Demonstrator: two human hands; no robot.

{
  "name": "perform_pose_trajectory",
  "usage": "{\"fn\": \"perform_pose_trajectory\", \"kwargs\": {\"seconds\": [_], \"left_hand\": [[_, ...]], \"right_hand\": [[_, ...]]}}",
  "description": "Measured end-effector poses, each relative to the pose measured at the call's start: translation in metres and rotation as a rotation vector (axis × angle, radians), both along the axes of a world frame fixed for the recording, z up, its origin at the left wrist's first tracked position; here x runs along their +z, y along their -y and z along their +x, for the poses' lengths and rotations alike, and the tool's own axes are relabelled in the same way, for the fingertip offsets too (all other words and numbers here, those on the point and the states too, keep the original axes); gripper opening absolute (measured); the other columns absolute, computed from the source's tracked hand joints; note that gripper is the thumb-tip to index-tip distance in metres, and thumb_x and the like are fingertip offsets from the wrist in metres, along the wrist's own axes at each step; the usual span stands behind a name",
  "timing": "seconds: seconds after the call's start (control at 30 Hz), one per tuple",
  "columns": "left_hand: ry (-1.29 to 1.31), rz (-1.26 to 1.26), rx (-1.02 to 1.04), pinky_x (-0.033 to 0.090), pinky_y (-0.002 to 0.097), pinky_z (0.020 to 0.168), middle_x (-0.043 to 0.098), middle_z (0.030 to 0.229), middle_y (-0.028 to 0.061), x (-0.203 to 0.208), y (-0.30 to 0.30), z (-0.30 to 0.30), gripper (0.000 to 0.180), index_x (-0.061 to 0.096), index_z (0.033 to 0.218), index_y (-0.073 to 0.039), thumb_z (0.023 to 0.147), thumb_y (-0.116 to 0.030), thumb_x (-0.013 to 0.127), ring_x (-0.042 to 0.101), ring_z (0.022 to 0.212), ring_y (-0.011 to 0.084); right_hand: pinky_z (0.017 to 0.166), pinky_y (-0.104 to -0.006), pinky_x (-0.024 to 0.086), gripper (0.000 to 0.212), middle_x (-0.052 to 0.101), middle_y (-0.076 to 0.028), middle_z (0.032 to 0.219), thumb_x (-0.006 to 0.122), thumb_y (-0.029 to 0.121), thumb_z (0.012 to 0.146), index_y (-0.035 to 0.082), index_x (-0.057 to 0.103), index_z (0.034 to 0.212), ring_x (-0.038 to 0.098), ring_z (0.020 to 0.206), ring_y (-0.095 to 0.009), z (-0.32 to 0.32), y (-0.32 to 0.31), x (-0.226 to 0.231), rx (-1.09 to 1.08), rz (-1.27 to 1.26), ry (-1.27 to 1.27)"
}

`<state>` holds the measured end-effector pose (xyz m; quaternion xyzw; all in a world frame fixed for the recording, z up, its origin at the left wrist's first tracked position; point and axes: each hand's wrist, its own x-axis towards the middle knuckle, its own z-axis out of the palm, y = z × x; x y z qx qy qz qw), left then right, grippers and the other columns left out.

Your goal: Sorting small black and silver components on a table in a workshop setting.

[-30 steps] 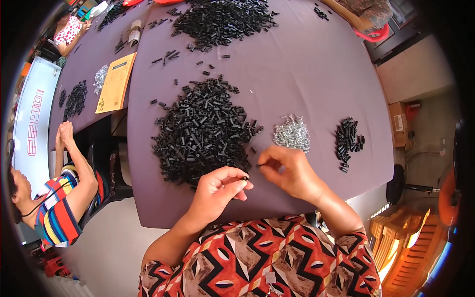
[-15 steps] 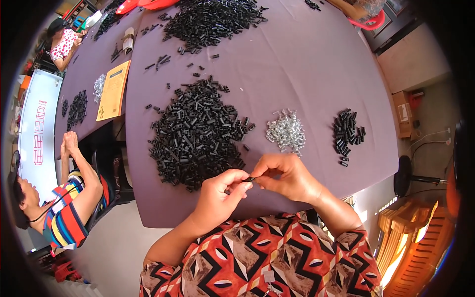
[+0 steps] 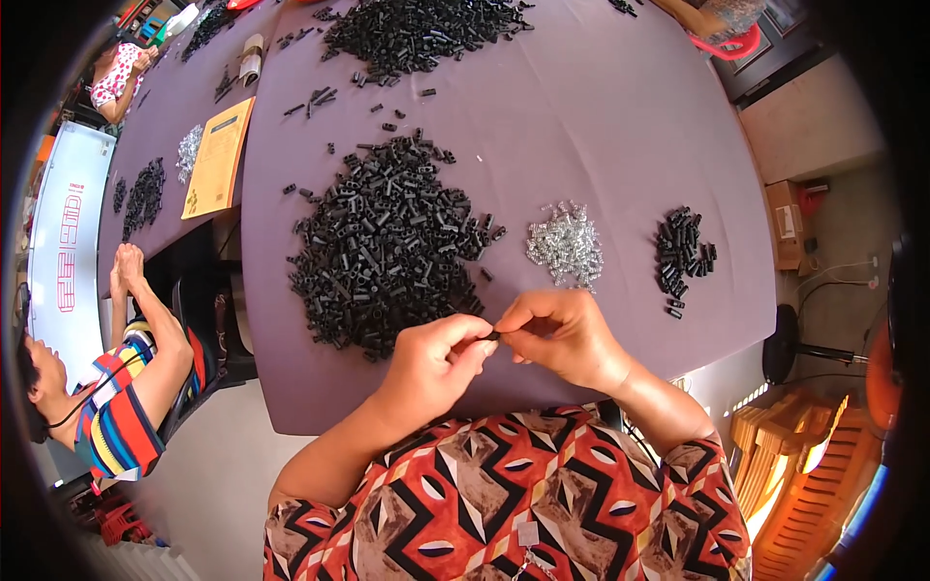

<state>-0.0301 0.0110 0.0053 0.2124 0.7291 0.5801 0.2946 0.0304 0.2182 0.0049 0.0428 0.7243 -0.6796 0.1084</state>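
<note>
Over the table's near edge, my left hand [image 3: 438, 360] pinches a small black plastic piece [image 3: 492, 336] between thumb and fingers. Thumb and forefinger of my right hand [image 3: 560, 337] close on the same piece from the other side, hiding most of it. Beyond my left hand lies a large heap of short black plastic pieces [image 3: 387, 242]. A small pile of clear, shiny little parts [image 3: 565, 244] is just past my right hand. Farther right sits a smaller group of black pieces [image 3: 683, 252].
A purple-grey cloth covers the table [image 3: 620, 126]. Another black heap [image 3: 417, 34] lies at the far side. To the left are a yellow-orange envelope [image 3: 221, 155] and a seated person in a striped top [image 3: 126, 407]. Orange slatted plastic [image 3: 814, 484] stands at lower right.
The view has shifted slightly. Both hands still hold the small black piece, and the fingers of my right hand have changed position a little around it.
</note>
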Motion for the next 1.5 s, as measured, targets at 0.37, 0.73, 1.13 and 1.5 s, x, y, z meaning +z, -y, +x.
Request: {"fn": "perform_pose_trajectory", "kwargs": {"seconds": [0.37, 0.73, 1.13, 1.5], "left_hand": [[0.508, 0.179, -0.005, 0.056, 0.0256, 0.070, 0.074, 0.094, 0.0100, -0.006, 0.004, -0.004, 0.017, 0.067, 0.111, 0.005, 0.099, -0.007, 0.065, 0.067, 0.074, 0.0117], [0.564, 0.307, 0.115, 0.054, 0.0278, 0.086, 0.072, 0.099, 0.0056, -0.017, -0.006, 0.008, 0.014, 0.070, 0.107, 0.004, 0.098, -0.006, 0.068, 0.067, 0.092, 0.0113], [0.924, 0.443, 0.025, 0.056, 0.0309, 0.088, 0.072, 0.108, 0.0111, -0.014, -0.005, 0.009, 0.024, 0.070, 0.113, 0.008, 0.103, -0.011, 0.059, 0.070, 0.098, 0.0169], [-0.829, -0.078, 0.023, 0.054, 0.0417, 0.083, 0.069, 0.107, 0.0122, 0.001, -0.024, -0.025, 0.014, 0.071, 0.100, -0.003, 0.087, -0.008, 0.074, 0.065, 0.094, 0.0330]], "right_hand": [[0.072, -0.0287, 0.056, 0.051, 0.070, -0.009, 0.104, 0.079, 0.005, 0.087, 0.004, 0.061, 0.136, 0.068, 0.081, -0.014, 0.012, -0.010, 0.016, 0.048, 0.050, -0.098], [0.076, -0.0406, 0.054, 0.049, 0.063, -0.011, 0.102, 0.081, 0.024, 0.072, 0.001, 0.065, 0.113, 0.063, 0.087, -0.030, 0.002, 0.015, -0.006, -0.029, 0.812, -0.660], [0.065, -0.0399, 0.053, 0.035, 0.060, -0.010, 0.087, 0.079, 0.016, 0.071, 0.002, 0.064, 0.100, 0.063, 0.076, -0.029, 0.004, 0.018, -0.008, 0.028, 0.725, -0.674], [0.099, -0.0498, 0.047, 0.043, 0.063, -0.015, 0.124, 0.077, 0.010, 0.078, 0.003, 0.064, 0.119, 0.058, 0.119, -0.037, 0.031, -0.045, -0.010, -0.219, 1.097, -0.492]]}}
